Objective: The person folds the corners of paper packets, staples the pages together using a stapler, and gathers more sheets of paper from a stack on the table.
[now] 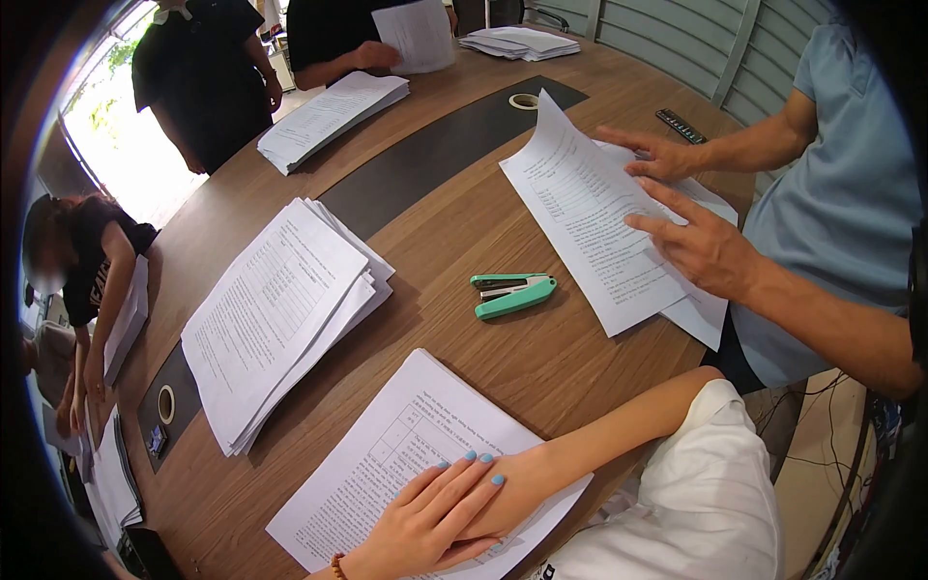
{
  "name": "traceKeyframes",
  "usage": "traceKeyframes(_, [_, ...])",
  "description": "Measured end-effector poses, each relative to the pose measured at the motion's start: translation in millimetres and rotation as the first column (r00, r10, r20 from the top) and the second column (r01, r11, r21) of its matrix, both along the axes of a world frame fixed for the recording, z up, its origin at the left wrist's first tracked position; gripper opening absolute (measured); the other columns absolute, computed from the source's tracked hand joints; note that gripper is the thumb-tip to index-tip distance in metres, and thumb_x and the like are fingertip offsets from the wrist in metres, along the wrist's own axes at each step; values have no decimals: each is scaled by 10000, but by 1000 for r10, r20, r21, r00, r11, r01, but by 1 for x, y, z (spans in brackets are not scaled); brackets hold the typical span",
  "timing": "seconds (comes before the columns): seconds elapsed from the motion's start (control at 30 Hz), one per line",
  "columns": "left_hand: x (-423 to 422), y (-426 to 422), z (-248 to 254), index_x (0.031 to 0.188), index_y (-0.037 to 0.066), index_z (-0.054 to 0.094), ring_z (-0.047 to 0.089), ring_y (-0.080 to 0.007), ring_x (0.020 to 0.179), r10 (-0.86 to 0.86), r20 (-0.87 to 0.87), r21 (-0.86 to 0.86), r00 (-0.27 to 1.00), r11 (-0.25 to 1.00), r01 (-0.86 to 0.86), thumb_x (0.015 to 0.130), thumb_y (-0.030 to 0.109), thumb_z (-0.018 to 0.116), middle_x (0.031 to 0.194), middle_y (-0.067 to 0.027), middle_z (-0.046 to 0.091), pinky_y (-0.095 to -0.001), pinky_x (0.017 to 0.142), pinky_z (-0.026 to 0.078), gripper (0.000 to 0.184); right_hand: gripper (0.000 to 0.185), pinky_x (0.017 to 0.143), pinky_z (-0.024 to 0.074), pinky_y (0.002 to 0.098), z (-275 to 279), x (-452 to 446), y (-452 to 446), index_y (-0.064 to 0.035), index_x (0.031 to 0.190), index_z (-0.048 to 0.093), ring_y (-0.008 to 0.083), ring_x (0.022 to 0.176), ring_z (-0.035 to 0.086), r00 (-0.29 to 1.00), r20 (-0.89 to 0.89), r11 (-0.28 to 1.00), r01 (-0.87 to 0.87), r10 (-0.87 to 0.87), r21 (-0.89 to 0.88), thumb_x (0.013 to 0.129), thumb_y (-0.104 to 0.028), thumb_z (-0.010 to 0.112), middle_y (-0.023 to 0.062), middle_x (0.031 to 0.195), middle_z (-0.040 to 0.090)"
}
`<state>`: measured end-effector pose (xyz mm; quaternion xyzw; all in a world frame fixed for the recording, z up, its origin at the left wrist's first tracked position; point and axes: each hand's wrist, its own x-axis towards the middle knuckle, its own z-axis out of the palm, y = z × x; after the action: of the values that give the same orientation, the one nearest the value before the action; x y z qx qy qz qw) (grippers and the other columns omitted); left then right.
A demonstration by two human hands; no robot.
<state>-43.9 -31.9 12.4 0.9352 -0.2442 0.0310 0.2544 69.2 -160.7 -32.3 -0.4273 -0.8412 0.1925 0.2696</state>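
My left hand (pixel 435 512) lies flat across the back of my right hand (pixel 522 483), fingers stretched out, blue polish on the nails and a beaded bracelet at the wrist. Most of my right hand's fingers are hidden beneath it. Both rest on a stack of printed sheets (pixel 372 464) with a small table near the top. Beyond the stack, a green stapler (pixel 514 296) sits on the wooden table (pixel 435 319), touched by neither hand. A larger, fanned stack of printed papers (pixel 275 300) is to the left of the stapler.
At right, a person in a light blue shirt (pixel 831 193) has both hands on printed sheets (pixel 599 232). Tape rolls (pixel 523 101) (pixel 166 405) and a dark remote-like object (pixel 681 126) lie around. Other people stand or lean at the far side, near more paper stacks (pixel 333 114) (pixel 519 42).
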Motion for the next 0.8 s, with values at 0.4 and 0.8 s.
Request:
traceKeyframes(0.4, [0,0,0,1235,19,526,547,-315,1115,5,0,6,1000,1000,-5,770,413,691,1236,-183,544,-406,906,451,631,225,727,491,355,-7,-2,1,-7,924,605,303,803,597,1000,15,1000,7,-7,20,895,-175,458,181,879,610])
traceKeyframes(0.8, [0,0,0,1227,18,531,548,-312,1114,1,0,2,1000,1000,-1,770,413,691,1233,-184,545,-403,913,447,625,230,719,489,356,4,0,0,-5,905,605,301,795,594,1000,-18,1000,9,-9,-21,894,-188,465,180,861,610])
